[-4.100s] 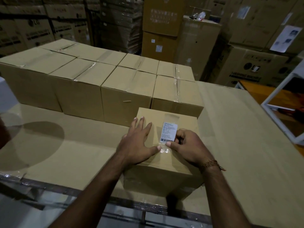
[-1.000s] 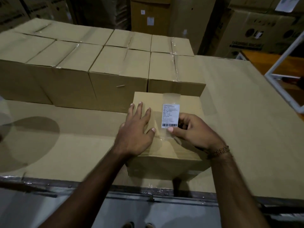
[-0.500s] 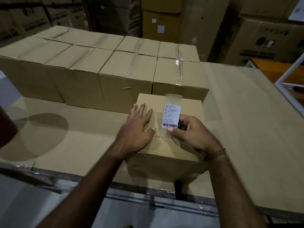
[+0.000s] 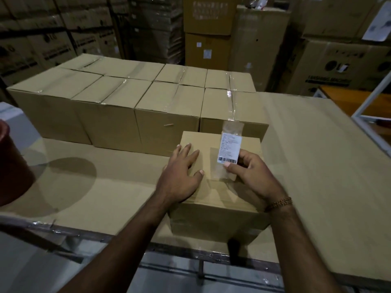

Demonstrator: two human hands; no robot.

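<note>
The cardboard-covered table (image 4: 317, 166) bears a block of sealed brown cartons (image 4: 118, 115) beyond both hands. Directly under the hands lies the small brown cardboard box (image 4: 215, 210). Left hand (image 4: 179, 174): flat, fingers spread, pressing down on it. Right hand (image 4: 251, 176): thumb and curled fingers pinch the white barcode label on clear tape (image 4: 229, 150), far end raised off the box. Seat the near edge first, then smooth outward.

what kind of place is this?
Probably a warehouse packing bench: stacked printed cartons behind, a row of taped boxes on the table, and the right hand pinching a barcode label over a small box.
</note>
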